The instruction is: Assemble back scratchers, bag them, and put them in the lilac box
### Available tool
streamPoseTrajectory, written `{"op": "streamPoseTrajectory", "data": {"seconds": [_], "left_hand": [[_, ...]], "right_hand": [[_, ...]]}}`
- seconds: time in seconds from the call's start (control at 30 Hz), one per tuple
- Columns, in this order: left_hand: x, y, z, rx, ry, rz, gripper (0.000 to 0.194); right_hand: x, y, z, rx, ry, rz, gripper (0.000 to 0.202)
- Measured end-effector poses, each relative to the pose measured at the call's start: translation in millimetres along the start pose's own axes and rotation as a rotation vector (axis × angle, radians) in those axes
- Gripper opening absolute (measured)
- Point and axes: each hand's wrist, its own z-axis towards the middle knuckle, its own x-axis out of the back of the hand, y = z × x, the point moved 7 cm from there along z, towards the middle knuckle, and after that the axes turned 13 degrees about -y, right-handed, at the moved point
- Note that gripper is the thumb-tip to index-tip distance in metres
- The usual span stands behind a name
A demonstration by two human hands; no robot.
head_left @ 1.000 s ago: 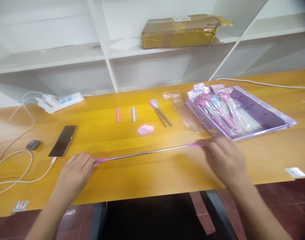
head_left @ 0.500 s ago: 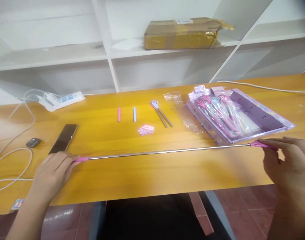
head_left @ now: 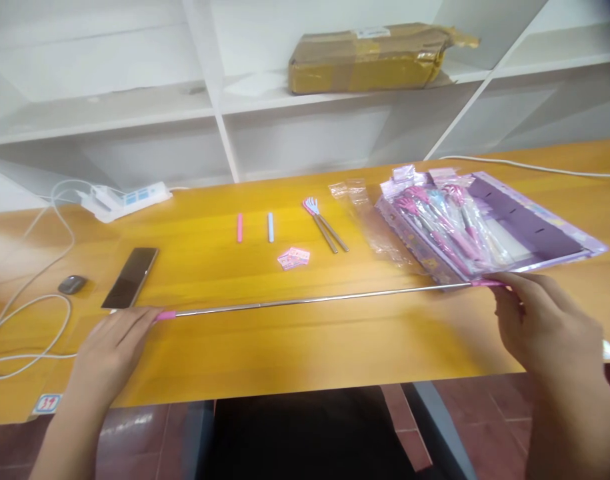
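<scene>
A telescopic back scratcher (head_left: 305,300) is stretched out above the front part of the table, its thin metal rod nearly level. My left hand (head_left: 115,340) is closed on the pink grip at one end. At the other end, my right hand (head_left: 547,323) pinches the pink head, which the fingers partly hide. Beyond the rod lie two metal rods with pink and blue claw heads (head_left: 312,207), a pink tube (head_left: 239,228), a blue tube (head_left: 271,227) and small printed cards (head_left: 293,258).
A purple display box (head_left: 575,255) with several bagged back scratchers stands at right, beside clear plastic bags (head_left: 372,227). At left are a phone (head_left: 131,279), a mouse (head_left: 72,285), cables and a power strip (head_left: 135,200). A taped carton (head_left: 369,60) sits on the shelf.
My right hand has moved left, towards my left hand, and the rod between them is shorter. My left hand still grips the pink end, almost in place.
</scene>
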Motion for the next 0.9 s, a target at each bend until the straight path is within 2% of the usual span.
{"op": "streamPoseTrajectory", "data": {"seconds": [0.1, 0.23, 0.3, 0.37, 0.4, 0.47, 0.5, 0.57, 0.6, 0.7, 0.8, 0.9], "left_hand": [[-6.8, 3, 1, -0.013, -0.08, 0.081, 0.061], [-5.7, 4, 4, -0.047, -0.098, 0.101, 0.059], [-5.2, 7, 7, -0.073, -0.111, 0.055, 0.057], [-7.2, 19, 13, -0.134, -0.122, -0.047, 0.055], [-8.5, 31, 17, -0.189, -0.114, -0.101, 0.055], [-14.4, 58, 28, -0.201, -0.097, -0.138, 0.055], [-20.7, 76, 35, -0.209, -0.124, -0.142, 0.054], [-23.9, 115, 48, -0.254, -0.045, -0.12, 0.051], [-27.3, 134, 54, -0.263, -0.044, -0.117, 0.051], [-36.1, 176, 71, -0.272, -0.092, -0.115, 0.047], [-40.4, 188, 82, -0.265, -0.12, -0.105, 0.041], [-47.6, 177, 87, -0.258, -0.15, -0.162, 0.034]], "right_hand": [[-5, -4, 1, 0.007, -0.066, 0.082, 0.025], [-8, 0, 2, -0.002, -0.096, 0.138, 0.018], [-7, -4, 5, 0.024, -0.092, 0.13, 0.013], [-5, -17, 10, 0.075, -0.088, 0.159, 0.01], [-4, -29, 13, 0.114, -0.092, 0.191, 0.008], [-2, -64, 17, 0.205, -0.116, 0.291, 0.011], [-1, -86, 18, 0.26, -0.146, 0.349, 0.015], [1, -133, 17, 0.327, -0.228, 0.461, 0.026], [4, -157, 13, 0.363, -0.262, 0.492, 0.03], [11, -216, 0, 0.491, -0.321, 0.521, 0.035], [11, -244, -12, 0.594, -0.335, 0.529, 0.037], [-1, -246, -16, 0.588, -0.334, 0.569, 0.035]]}}
